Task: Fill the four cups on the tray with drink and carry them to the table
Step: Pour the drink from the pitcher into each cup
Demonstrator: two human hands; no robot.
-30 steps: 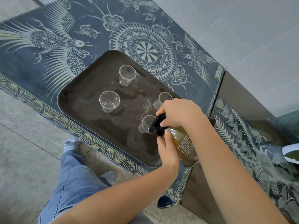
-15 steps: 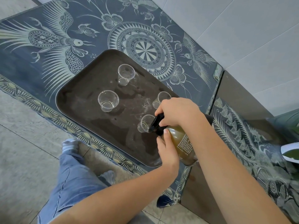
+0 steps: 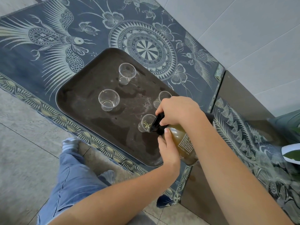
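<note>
A dark rectangular tray (image 3: pixel 78 104) lies on a blue patterned cloth and carries several clear plastic cups. The far cup (image 3: pixel 127 73) and the left cup (image 3: pixel 108 99) look empty, and a third cup (image 3: pixel 163 96) is partly hidden behind my right hand. A bottle of brownish-green drink (image 3: pixel 183 143) with a black top is tilted, its spout at the rim of the near cup (image 3: pixel 145 123), which holds a little yellowish liquid. My right hand (image 3: pixel 178 111) grips the black top. My left hand (image 3: pixel 168 151) holds the bottle's body from below.
The patterned cloth (image 3: pixel 48 46) covers a low counter along a white tiled wall. A gap with bare dark surface (image 3: pixel 240 98) separates a second patterned cloth on the right. A white dish with something green (image 3: pixel 290 154) sits at the right edge. My jeans leg (image 3: pixel 73 179) and sock show below.
The bottle has tipped a little further over the near cup, and a small amount of yellowish liquid now shows in that cup. Both hands keep their grip.
</note>
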